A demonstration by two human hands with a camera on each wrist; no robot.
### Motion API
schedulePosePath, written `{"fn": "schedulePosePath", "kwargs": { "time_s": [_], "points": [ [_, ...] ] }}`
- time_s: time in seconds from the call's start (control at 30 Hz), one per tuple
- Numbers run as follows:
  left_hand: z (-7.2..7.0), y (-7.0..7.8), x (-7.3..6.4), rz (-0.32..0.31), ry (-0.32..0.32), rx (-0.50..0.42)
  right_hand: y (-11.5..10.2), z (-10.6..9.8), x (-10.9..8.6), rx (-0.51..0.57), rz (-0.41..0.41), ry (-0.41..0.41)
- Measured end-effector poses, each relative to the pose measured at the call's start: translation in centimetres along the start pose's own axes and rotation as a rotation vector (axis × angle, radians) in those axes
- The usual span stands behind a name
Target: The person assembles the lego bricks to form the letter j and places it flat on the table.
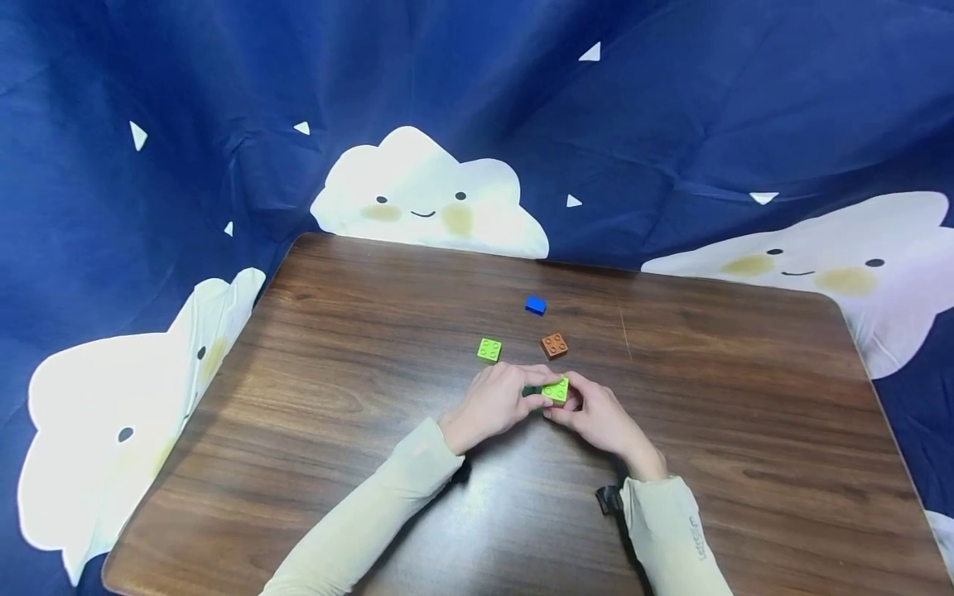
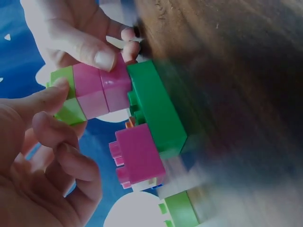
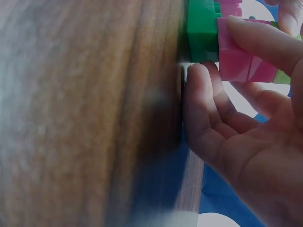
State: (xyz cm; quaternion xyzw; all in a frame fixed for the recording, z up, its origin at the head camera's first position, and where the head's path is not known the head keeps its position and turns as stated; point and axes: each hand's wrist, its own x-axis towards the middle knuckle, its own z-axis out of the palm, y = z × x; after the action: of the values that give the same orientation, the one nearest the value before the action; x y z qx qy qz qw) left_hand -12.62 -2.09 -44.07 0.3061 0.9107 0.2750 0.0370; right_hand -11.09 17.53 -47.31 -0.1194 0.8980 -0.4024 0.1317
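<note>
Both hands meet at a small toy brick build. Its base is a long dark green brick point(image 2: 154, 111) lying low over the table. Two stacked pink bricks point(image 2: 98, 90) rise from one end of it, topped by a lime green brick point(image 1: 555, 391). Another pink brick point(image 2: 139, 153) stands on the base's other end. My left hand point(image 1: 499, 401) pinches the lime brick at the top, its other fingers curled beneath. With thumb and fingers, my right hand point(image 1: 604, 418) grips the pink bricks from the right, thumb pressed on the lower one point(image 3: 234, 56).
Beyond the hands lie a loose lime brick point(image 1: 489, 349), an orange-brown brick point(image 1: 555, 345) and a blue brick point(image 1: 535, 305). The brown wooden table point(image 1: 335, 348) reaches back to a blue curtain point(image 1: 633, 124) with white clouds.
</note>
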Motion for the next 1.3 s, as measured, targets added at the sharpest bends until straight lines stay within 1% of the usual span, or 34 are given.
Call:
{"fn": "schedulePosePath", "kwargs": {
  "time_s": [0.1,0.27,0.33,0.43,0.53,0.67,0.77,0.87,0.97,1.07,1.13,1.2,1.3],
  "points": [
    [0.2,0.1,-0.2,-0.014,0.012,-0.007,0.1,0.1,0.0,0.006,0.012,-0.004],
    [0.7,-0.1,-0.1,-0.05,0.0,-0.088,0.3,0.1,0.0,0.014,0.025,0.001],
    [0.9,-0.2,-0.1,-0.055,-0.01,-0.113,0.4,0.1,0.1,0.015,0.029,0.003],
    [0.8,-0.4,-0.1,-0.051,-0.019,-0.126,0.4,0.2,0.1,0.017,0.037,-0.007],
    [0.2,-0.8,-0.3,-0.078,-0.019,-0.148,0.4,0.2,0.1,0.025,0.045,-0.022],
    [-0.5,-2.0,-1.1,-0.179,0.018,-0.2,0.4,0.2,0.2,0.038,0.05,-0.037],
    [-0.6,-3.3,-1.9,-0.24,0.034,-0.245,0.6,0.1,0.1,0.051,0.046,-0.046],
    [-0.1,-4.6,-2.4,-0.263,0.011,-0.31,0.9,-0.2,0.0,0.087,0.03,-0.056],
    [0.5,-5.4,-2.6,-0.292,-0.042,-0.393,1.3,-0.8,-0.2,0.17,0.016,-0.069],
    [0.9,-5.7,-2.6,-0.33,-0.075,-0.513,1.9,-1.5,-0.3,0.212,0.019,-0.042],
    [1.1,-5.8,-2.5,-0.341,-0.078,-0.56,2.2,-2.0,-0.3,0.191,0.036,-0.002],
    [1.1,-5.7,-2.4,-0.344,-0.068,-0.579,2.5,-2.2,-0.1,0.15,0.049,0.035],
    [1.1,-5.5,-2.3,-0.351,-0.054,-0.566,2.6,-2.3,0.5,0.104,0.062,0.077]
  ]
}}
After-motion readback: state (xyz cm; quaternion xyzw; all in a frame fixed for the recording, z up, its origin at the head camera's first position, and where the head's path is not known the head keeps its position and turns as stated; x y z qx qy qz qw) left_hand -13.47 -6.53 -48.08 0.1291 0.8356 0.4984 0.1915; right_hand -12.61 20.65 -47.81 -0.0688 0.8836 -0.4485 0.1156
